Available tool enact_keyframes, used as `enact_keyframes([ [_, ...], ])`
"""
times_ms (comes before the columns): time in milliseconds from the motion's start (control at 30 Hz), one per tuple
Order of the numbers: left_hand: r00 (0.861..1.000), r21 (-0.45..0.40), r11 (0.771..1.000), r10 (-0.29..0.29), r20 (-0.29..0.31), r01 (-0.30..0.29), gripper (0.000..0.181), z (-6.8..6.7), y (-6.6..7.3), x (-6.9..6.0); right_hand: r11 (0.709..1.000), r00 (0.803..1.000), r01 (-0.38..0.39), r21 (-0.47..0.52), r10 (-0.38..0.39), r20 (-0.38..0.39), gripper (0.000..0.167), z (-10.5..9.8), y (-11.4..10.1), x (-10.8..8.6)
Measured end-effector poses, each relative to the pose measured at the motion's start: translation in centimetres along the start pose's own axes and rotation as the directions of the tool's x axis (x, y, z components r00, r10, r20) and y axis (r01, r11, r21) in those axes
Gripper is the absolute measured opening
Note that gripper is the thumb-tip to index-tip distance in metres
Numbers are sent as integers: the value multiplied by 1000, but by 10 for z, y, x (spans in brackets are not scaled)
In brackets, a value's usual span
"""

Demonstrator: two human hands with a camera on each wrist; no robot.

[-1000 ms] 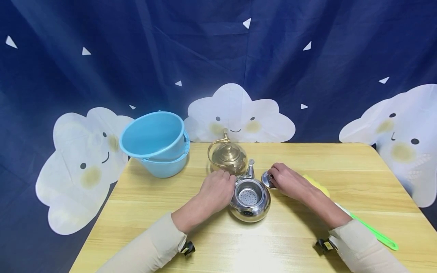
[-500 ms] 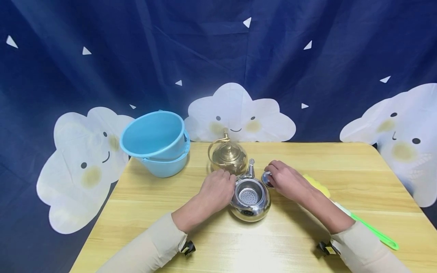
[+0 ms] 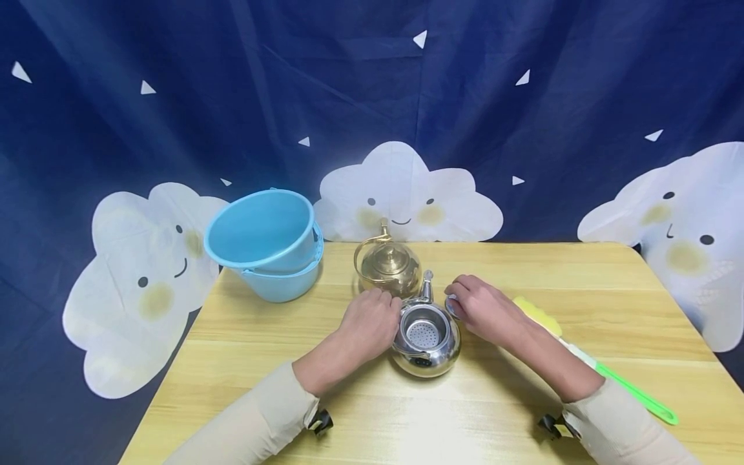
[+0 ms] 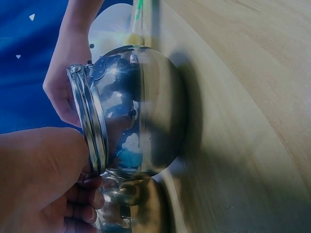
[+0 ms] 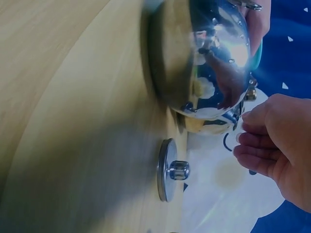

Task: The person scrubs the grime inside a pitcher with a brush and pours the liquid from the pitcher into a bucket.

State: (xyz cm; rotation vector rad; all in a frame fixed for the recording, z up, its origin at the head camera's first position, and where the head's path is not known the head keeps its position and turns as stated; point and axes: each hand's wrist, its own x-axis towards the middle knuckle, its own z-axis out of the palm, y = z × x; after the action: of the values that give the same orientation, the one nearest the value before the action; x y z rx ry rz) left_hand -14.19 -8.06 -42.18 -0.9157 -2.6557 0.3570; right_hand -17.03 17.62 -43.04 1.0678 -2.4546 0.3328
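Note:
A silver teapot (image 3: pixel 427 355) stands uncovered on the table, its perforated strainer (image 3: pixel 423 334) showing inside. My left hand (image 3: pixel 370 325) is on its left side, fingers curled round the folded-down handle (image 4: pixel 92 121). The round silver lid (image 5: pixel 166 170) lies on the table right of the pot, knob up; in the head view the lid (image 3: pixel 453 307) is partly hidden by my right hand (image 3: pixel 485 310). The right wrist view has the right hand (image 5: pixel 282 141) above the lid, apart from its knob, with loosely bent fingers holding nothing.
A gold teapot (image 3: pixel 391 261) with its lid on stands just behind the silver one. Stacked light-blue buckets (image 3: pixel 285 289) are at the back left, the upper one tilted. Beyond the right forearm lies a brush with a yellow head (image 3: pixel 537 314) and green handle (image 3: pixel 636 392).
My right hand has shifted a little left, toward the silver pot, covering more of the lid. The left hand and both teapots have stayed put.

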Motion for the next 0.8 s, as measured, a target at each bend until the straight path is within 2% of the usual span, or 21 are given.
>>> enact_keyframes([
  [233,999,6,1000,1,-32,-1,17,2,0,0,1000,1000,10,11,-10,-1,10,-4,-7,3],
  [567,1000,-15,1000,-9,7,9,19,0,0,0,999,999,16,48,-18,26,10,-7,-16,5],
  [800,1000,-8,1000,-6,-7,6,18,0,0,0,998,998,17,60,-20,52,14,-6,-20,7],
])
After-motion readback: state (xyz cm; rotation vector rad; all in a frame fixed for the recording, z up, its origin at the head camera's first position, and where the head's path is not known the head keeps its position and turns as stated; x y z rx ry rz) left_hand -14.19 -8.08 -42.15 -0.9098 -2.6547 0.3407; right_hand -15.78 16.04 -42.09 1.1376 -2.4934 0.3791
